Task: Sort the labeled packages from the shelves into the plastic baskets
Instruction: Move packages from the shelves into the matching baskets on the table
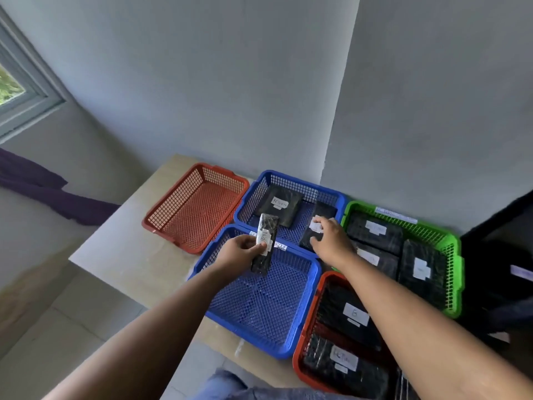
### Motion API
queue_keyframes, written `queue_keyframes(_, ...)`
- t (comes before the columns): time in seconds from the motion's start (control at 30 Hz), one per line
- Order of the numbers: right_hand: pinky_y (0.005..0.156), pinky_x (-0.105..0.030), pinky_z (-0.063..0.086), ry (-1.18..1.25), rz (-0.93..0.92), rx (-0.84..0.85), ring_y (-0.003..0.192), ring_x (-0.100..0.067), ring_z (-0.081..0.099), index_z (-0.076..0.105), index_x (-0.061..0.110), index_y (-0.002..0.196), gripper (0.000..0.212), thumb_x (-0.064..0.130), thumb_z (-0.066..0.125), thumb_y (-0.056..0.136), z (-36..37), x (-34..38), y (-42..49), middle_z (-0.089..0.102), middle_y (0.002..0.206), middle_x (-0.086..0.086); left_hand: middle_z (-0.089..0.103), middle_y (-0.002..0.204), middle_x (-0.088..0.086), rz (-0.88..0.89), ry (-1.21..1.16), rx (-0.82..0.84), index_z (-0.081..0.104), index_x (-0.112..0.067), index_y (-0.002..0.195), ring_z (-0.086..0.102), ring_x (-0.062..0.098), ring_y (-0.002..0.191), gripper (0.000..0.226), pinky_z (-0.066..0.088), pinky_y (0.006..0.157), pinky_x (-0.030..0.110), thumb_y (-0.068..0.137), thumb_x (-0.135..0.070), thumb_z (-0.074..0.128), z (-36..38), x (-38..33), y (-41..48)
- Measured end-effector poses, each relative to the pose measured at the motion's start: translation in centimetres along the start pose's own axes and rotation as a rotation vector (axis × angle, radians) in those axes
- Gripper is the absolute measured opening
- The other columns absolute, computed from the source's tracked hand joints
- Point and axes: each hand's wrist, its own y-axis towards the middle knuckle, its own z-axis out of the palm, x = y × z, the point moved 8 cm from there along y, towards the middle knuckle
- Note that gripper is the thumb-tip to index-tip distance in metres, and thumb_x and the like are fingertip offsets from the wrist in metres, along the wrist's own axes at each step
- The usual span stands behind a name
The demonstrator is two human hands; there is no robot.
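Above the empty blue basket (259,307), see one unsorted package (269,226) gripped in left hand (240,252); behind it, second package (324,210) under right hand (331,241), grip unclear; rightward, green basket (450,249) part-filled.

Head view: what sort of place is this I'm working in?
Likely a plain room used as a parcel-sorting station: coloured plastic baskets on a table against a bare grey wall, holding black packages with white labels.

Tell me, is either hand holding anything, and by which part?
Left hand pinches the narrow black package at its labelled middle. Right hand rests on another package; grip unclear.
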Motion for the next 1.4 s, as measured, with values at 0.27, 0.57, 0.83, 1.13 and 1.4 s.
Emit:
queue_keyframes(0.27, 0.105, -0.046, 0.051, -0.074, 0.275, -0.098, 0.136, -0.036, 0.047, 0.034, 0.018, 0.158, 0.082, 0.034, 0.077, 0.090, -0.2, -4.0, 2.0, 0.035, 0.152, -0.014, 0.080, 0.098, -0.005, 0.005, 0.062, -0.028, 0.075, -0.030, 0.106, 0.079, 0.018, 0.085, 0.039, 0.067, 0.078, 0.047, 0.080, -0.056, 0.088, 0.8, -2.7, 9.6)
queue_keyframes(0.57, 0.122, -0.046, 0.033, 0.016, 0.553, -0.039, 0.159, -0.041, 0.017, -0.001, 0.007, 0.168, 0.098, 0.041, 0.064, 0.103, 0.8, -6.6, 4.1, 0.000, 0.174, -0.024, 0.075, 0.099, -0.006, -0.020, 0.168, 0.067, 0.072, -0.023, 0.110, 0.076, 0.016, 0.087, 0.034, 0.068, 0.076, 0.043, 0.087, -0.042, 0.088, 4.8, -5.7, 18.0)
queue_keyframes(0.83, 0.077, -0.042, 0.056, -0.061, 0.604, -0.211, 0.116, -0.038, 0.063, 0.035, 0.005, 0.153, 0.065, 0.035, 0.061, 0.102, 2.3, -8.2, 5.6, 0.046, 0.147, -0.020, 0.075, 0.102, -0.005, -0.056, 0.329, 0.112, 0.070, -0.024, 0.110, 0.075, 0.018, 0.090, 0.038, 0.066, 0.086, 0.042, 0.085, -0.047, 0.087, 7.6, -2.5, 23.3)
queue_keyframes(1.13, 0.059, -0.041, 0.057, -0.164, 0.611, -0.356, 0.091, -0.038, 0.068, 0.048, 0.002, 0.139, 0.055, 0.030, 0.066, 0.095, 3.7, -8.7, 5.4, 0.055, 0.131, -0.020, 0.073, 0.095, -0.013, 0.072, 0.378, 0.105, 0.072, -0.022, 0.109, 0.071, 0.007, 0.089, 0.034, 0.060, 0.081, 0.028, 0.088, -0.044, 0.086, 9.6, -2.4, 25.3)
queue_keyframes(1.4, 0.060, -0.041, 0.056, -0.177, 0.613, -0.367, 0.089, -0.039, 0.068, 0.048, 0.005, 0.139, 0.053, 0.033, 0.062, 0.095, 4.1, -9.2, 5.5, 0.053, 0.132, -0.018, 0.071, 0.097, -0.009, 0.144, 0.344, 0.092, 0.062, -0.021, 0.125, 0.069, 0.005, 0.088, 0.045, 0.064, 0.085, 0.031, 0.089, -0.033, 0.086, 10.8, -3.8, 26.0)
